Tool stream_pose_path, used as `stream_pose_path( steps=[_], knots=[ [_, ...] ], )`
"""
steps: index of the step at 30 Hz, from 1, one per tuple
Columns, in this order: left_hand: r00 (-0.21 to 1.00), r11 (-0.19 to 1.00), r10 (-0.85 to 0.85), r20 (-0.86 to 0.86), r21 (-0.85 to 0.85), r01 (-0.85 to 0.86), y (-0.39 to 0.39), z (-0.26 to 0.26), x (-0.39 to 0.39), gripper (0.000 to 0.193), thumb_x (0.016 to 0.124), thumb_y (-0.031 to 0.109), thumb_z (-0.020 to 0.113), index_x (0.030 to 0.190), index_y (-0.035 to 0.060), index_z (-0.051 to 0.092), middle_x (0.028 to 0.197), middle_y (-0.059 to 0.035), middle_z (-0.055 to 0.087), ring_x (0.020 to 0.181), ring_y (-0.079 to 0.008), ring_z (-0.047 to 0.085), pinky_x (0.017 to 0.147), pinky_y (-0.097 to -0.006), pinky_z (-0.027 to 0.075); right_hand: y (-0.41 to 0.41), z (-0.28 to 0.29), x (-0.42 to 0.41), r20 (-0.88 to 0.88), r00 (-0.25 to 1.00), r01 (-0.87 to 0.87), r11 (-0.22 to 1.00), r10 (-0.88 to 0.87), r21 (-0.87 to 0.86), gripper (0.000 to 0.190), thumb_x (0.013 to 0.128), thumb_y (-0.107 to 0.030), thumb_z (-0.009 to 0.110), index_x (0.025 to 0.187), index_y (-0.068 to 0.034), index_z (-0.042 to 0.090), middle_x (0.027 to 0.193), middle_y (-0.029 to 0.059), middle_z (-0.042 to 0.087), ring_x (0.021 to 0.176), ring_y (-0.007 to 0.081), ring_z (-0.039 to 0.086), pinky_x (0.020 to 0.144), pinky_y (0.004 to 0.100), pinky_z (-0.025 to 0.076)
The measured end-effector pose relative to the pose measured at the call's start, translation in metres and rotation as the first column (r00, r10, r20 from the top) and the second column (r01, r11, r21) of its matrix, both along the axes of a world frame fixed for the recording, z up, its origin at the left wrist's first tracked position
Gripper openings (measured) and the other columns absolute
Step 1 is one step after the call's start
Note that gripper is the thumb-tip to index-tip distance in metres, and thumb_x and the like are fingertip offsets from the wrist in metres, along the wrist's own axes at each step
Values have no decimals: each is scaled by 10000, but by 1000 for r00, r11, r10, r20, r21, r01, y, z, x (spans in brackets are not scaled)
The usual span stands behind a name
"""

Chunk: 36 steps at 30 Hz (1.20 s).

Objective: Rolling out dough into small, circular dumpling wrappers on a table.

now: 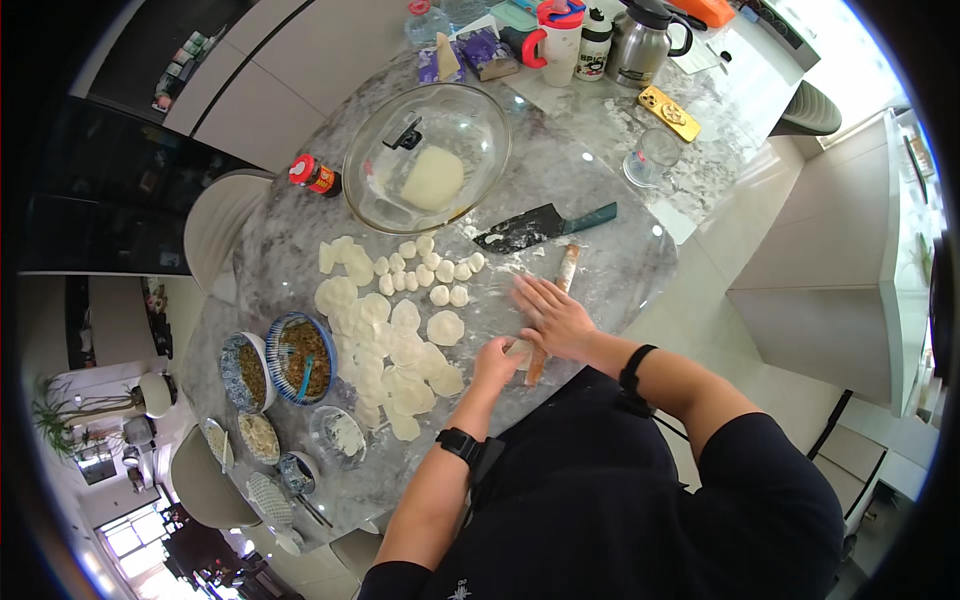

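My right hand (559, 319) lies flat, palm down, over a wooden rolling pin (568, 268) whose two ends show on either side of it. Between the thumb and fingers of my left hand (497, 361) is the edge of a thin dough wrapper (518, 352), partly hidden by the fingers. To the left spread many rolled dough wrappers (409, 349), some overlapping. Small dough balls (424, 275) sit in a loose cluster beyond them. A dark-bladed cleaver (529, 229) with a green handle rests past the rolling pin, and flour dusts the tabletop around it.
A large glass bowl (461, 202) holds a dough lump. Bowls of filling (330, 360), (262, 352) stand left, near a flour bowl (319, 427). A red-lidded jar (324, 180), drinking glass (651, 159), phone (670, 114), tumbler (560, 45) and steel jug (637, 49) stand farther off.
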<state>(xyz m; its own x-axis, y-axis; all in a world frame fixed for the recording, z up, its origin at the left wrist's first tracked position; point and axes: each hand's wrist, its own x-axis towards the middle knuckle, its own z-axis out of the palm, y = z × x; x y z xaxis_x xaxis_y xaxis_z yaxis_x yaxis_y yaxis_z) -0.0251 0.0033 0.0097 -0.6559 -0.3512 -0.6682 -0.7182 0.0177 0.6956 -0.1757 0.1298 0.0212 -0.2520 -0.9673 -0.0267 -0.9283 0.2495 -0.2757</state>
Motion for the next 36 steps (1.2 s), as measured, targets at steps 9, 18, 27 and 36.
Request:
stream_pose_path(
  steps=[9, 18, 27, 36],
  knots=[
    [948, 968, 243, -205, -14, -251, -2, -70, 32, 275, 862, 168, 716, 1068, -9, 676, 912, -116, 748, 799, -207, 721, 726, -345, 553, 49, 11, -6, -25, 999, -26, 999, 27, 38, 724, 988, -481, 467, 1543, -39, 325, 1624, 115, 293, 1522, 232, 226, 1254, 384, 160],
    [994, 945, 8, -110, -325, -44, 0, -14, 10, 246, 903, 224, 697, 982, -6, 662, 863, -117, 740, 801, -198, 720, 720, -334, 551, -43, -7, 10, -19, 999, 49, 998, -49, -26, 670, 1029, -478, 386, 1562, -82, 297, 1652, 124, 208, 1541, 253, 145, 1259, 396, 117],
    [859, 801, 512, -30, 378, -464, -7, -35, 34, 265, 995, 179, 591, 1192, 2, 573, 1118, -147, 682, 881, -236, 705, 748, -354, 579, 74, 8, -12, 35, 997, -63, 998, 62, 7, 706, 998, -491, 444, 1536, -46, 344, 1611, 135, 308, 1520, 279, 222, 1253, 420, 155],
    [599, 516, 800, -33, 546, -660, -26, 13, 108, 350, 971, 153, 630, 1289, 30, 549, 1161, -115, 664, 955, -225, 696, 833, -373, 573, 53, 6, -7, 25, 999, -22, 999, 20, 49, 677, 973, -426, 486, 1510, -28, 377, 1594, 118, 340, 1508, 277, 251, 1246, 433, 166]
  ],
)
